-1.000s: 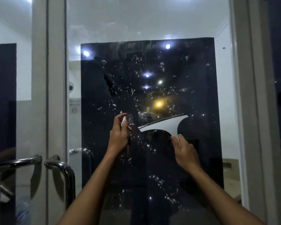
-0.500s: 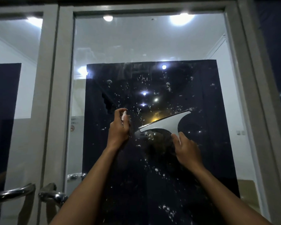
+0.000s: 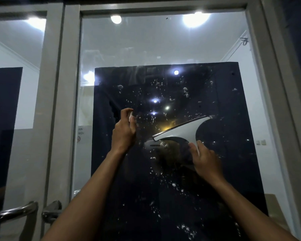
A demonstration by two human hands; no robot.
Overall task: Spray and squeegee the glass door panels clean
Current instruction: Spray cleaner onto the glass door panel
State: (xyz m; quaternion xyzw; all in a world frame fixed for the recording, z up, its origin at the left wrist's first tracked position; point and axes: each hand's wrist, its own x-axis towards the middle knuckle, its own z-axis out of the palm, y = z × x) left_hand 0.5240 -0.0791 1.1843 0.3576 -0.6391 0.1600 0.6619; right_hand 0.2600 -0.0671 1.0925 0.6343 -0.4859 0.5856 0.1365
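We stand close to the glass door panel (image 3: 163,49), looking up at it. Its grey frame (image 3: 71,84) runs down at 9 o'clock and again at 3 o'clock. Behind the glass a dark rectangle fills the lower half, and white foam flecks (image 3: 185,92) are scattered over the pane from about 12 o'clock down to 6 o'clock.

Our left hand (image 3: 122,134) is raised just left of centre, its fingers curled round a small spray bottle (image 3: 131,117). Only the bottle's pale top shows above the fingers, with the forefinger bent over it; the body of the bottle is hidden in the fist.

Our right hand (image 3: 205,160) sits at roughly 4 o'clock from centre and grips the stem of the squeegee (image 3: 184,130), thumb on the near face and fingers wrapped behind. The tool is pale grey, and its blade edge slants from lower left up to upper right, lying against or very close to the wet glass; we cannot tell whether it truly touches. It lies right of the bottle, the two apart.

At 7 o'clock two curved metal door handles (image 3: 16,213) stand on either side of the frame post. Ceiling lights (image 3: 195,19) glare through the pane near 12 o'clock.
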